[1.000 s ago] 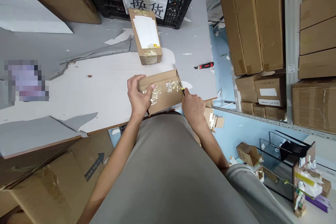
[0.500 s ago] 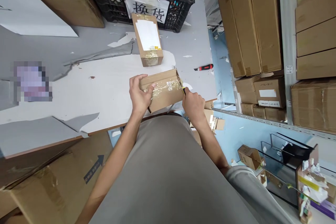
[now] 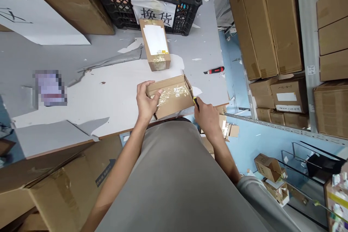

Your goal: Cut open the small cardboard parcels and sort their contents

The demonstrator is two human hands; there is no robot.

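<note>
A taped cardboard box lies slightly tilted near the table's front edge. My left hand grips its left end, thumb on top and fingers around the far side. In my right hand is a yellow and black utility knife, its tip at the box's right end, by the edge of the tape. The blade itself is too small to make out. Just beyond stands a second cardboard box with a white label. To the right lies a red and black utility knife.
A black plastic crate with books stands at the back of the table, whose covering is torn. Large cartons fill a rack on the right. Below the table's left front is a big carton. A blurred-out item lies left.
The right hand and yellow knife have drawn back slightly from the box's right end, showing more of the knife. The left hand keeps its hold. The whole view has shifted a little.
</note>
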